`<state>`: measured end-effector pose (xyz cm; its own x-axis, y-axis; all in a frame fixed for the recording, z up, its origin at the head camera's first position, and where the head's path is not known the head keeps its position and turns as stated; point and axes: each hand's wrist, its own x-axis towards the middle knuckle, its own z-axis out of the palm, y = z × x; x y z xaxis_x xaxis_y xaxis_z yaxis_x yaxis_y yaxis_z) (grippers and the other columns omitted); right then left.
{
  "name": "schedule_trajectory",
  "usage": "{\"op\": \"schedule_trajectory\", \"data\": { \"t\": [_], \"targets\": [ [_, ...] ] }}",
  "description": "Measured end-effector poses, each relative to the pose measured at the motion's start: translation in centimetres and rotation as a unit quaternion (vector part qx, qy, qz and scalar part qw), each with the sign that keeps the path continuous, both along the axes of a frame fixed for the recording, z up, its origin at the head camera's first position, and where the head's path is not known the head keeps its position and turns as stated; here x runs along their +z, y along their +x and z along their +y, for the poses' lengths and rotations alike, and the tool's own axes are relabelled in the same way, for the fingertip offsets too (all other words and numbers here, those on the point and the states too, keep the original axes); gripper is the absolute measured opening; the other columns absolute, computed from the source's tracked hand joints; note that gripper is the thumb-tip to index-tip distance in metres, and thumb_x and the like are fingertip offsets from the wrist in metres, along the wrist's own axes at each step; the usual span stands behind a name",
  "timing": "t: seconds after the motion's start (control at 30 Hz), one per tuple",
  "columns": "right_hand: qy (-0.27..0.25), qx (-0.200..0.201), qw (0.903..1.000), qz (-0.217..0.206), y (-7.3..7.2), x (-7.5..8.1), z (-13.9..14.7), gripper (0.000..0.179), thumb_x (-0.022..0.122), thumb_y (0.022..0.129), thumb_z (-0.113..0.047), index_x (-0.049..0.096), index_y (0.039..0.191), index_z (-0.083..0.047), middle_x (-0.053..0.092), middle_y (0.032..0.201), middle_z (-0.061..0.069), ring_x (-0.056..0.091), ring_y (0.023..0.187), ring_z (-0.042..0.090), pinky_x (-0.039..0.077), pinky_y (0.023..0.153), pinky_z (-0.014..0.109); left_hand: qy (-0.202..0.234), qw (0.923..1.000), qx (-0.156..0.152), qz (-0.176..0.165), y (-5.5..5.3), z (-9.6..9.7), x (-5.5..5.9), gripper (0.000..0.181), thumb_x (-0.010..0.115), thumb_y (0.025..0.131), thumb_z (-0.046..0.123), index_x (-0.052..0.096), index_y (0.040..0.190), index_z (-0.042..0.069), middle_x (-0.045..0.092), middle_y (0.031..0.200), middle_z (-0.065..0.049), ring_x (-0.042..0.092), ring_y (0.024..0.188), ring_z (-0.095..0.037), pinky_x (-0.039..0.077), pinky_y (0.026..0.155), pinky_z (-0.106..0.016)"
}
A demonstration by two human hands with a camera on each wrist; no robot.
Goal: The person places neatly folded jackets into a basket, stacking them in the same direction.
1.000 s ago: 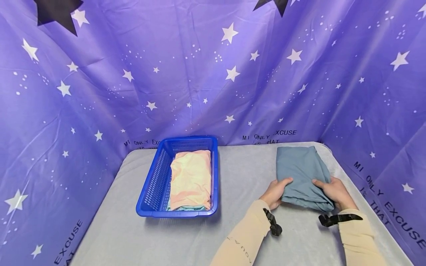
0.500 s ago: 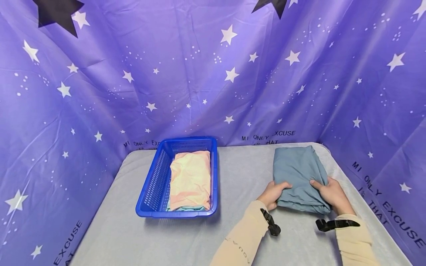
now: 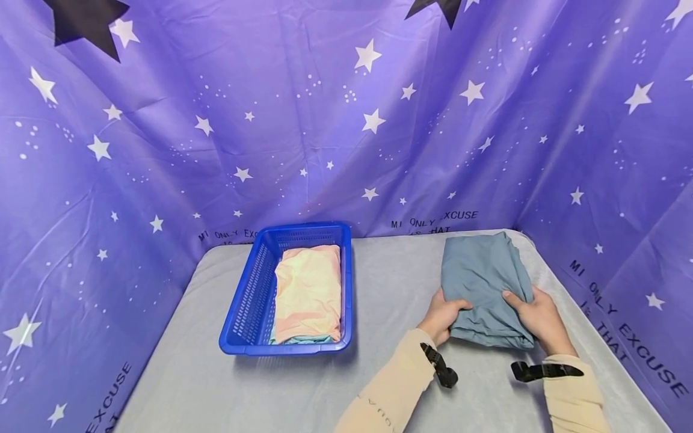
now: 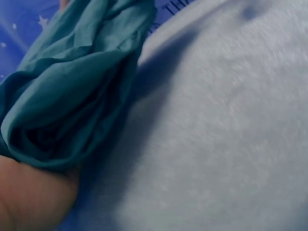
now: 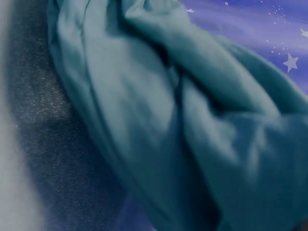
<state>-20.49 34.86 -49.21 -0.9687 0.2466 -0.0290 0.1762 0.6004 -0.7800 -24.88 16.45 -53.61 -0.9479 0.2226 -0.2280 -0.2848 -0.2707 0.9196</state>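
A folded blue-grey cloth garment is held between both hands at the right side of the table. The left hand grips its left edge, thumb on top and the other fingers hidden beneath. On the opposite edge the right hand holds it the same way, thumb over the top. In the left wrist view the rolled folds of the garment hang over the grey surface and cast a shadow. Layered folds of the garment fill most of the right wrist view, where the hand is hardly seen.
A blue perforated plastic basket stands left of centre. Inside lies a folded peach-pink garment over a teal one. Grey plush cloth covers the table. Purple star-printed curtains enclose the back and both sides.
Both hands have shifted slightly left in the view with the garment still gripped; its far edge sits a little higher now. The basket has hardly moved in the view.
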Motion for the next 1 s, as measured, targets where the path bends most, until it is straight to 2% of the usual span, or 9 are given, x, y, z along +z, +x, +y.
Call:
{"op": "schedule_trajectory", "data": {
  "t": [0.1,0.17,0.4,0.47,0.63,0.8,0.87,1.0],
  "targets": [
    [0.013,0.001,0.9997,0.019,0.1,0.1,-0.4,0.063,0.052,0.104,-0.046,0.053,0.139,0.007,0.055,0.139,0.033,0.055,0.117,0.039,0.044,0.086,0.037,-0.015,0.9998,0.006,0.009,-0.1,-0.6,0.9,0.066,0.072,0.077,-0.002,0.06,0.133,0.03,0.063,0.129,0.007,0.058,0.118,-0.016,0.049,0.104,-0.041],
    [0.014,0.006,0.9994,0.03,0.1,0.1,-0.7,0.063,0.052,0.104,-0.046,0.054,0.137,0.008,0.056,0.138,0.034,0.055,0.117,0.039,0.043,0.085,0.035,-0.028,0.9994,0.006,0.019,-0.2,-1.1,1.6,0.067,0.072,0.079,-0.004,0.058,0.135,0.03,0.062,0.131,0.008,0.056,0.121,-0.016,0.046,0.108,-0.043],
    [0.025,0.022,0.9983,0.048,0.0,0.5,-1.3,0.062,0.051,0.105,-0.044,0.053,0.137,0.01,0.057,0.135,0.037,0.055,0.118,0.047,0.045,0.091,0.051,-0.045,0.9974,0.0,0.055,0.0,-2.5,3.8,0.081,0.068,0.079,-0.01,0.049,0.147,0.031,0.055,0.145,0.009,0.048,0.139,-0.017,0.038,0.119,-0.043],
    [0.03,0.023,0.9976,0.057,0.0,0.8,-1.4,0.061,0.052,0.105,-0.043,0.054,0.136,0.01,0.058,0.133,0.037,0.056,0.117,0.047,0.046,0.089,0.051,-0.051,0.9967,0.001,0.063,0.0,-2.5,4.2,0.084,0.065,0.08,-0.011,0.045,0.15,0.032,0.052,0.149,0.008,0.044,0.143,-0.018,0.035,0.121,-0.042],
    [0.028,0.032,0.9961,0.078,0.0,1.5,-1.8,0.061,0.053,0.105,-0.041,0.053,0.138,0.01,0.056,0.135,0.038,0.055,0.12,0.05,0.045,0.093,0.059,-0.106,0.9907,0.004,0.086,-0.1,-3.2,5.4,0.087,0.065,0.084,-0.008,0.036,0.156,0.03,0.046,0.157,0.004,0.037,0.149,-0.02,0.029,0.124,-0.043],
    [0.03,0.04,0.9956,0.08,-0.2,2.1,-2.3,0.062,0.053,0.105,-0.043,0.053,0.138,0.01,0.057,0.135,0.037,0.056,0.119,0.047,0.045,0.091,0.056,-0.148,0.9837,0.013,0.101,0.1,-4.5,6.4,0.09,0.068,0.084,-0.007,0.033,0.158,0.032,0.045,0.158,0.001,0.039,0.148,-0.022,0.03,0.123,-0.043],
    [0.033,0.039,0.9955,0.08,-0.3,2.3,-2.5,0.061,0.053,0.105,-0.043,0.054,0.137,0.008,0.059,0.133,0.035,0.059,0.114,0.038,0.047,0.089,0.049,-0.151,0.983,0.014,0.104,0.0,-5.1,6.6,0.091,0.07,0.084,-0.007,0.034,0.158,0.031,0.046,0.157,-0.001,0.041,0.146,-0.023,0.032,0.122,-0.043],
    [0.01,0.038,0.9948,0.094,-0.3,2.7,-3.1,0.056,0.057,0.103,-0.041,0.058,0.133,0.006,0.065,0.126,0.027,0.058,0.097,0.002,0.046,0.08,0.025,-0.151,0.9836,0.009,0.098,-0.3,-6.4,6.9,0.09,0.071,0.084,-0.006,0.033,0.158,0.029,0.045,0.157,-0.003,0.041,0.146,-0.026,0.033,0.121,-0.045]
  ]
}}
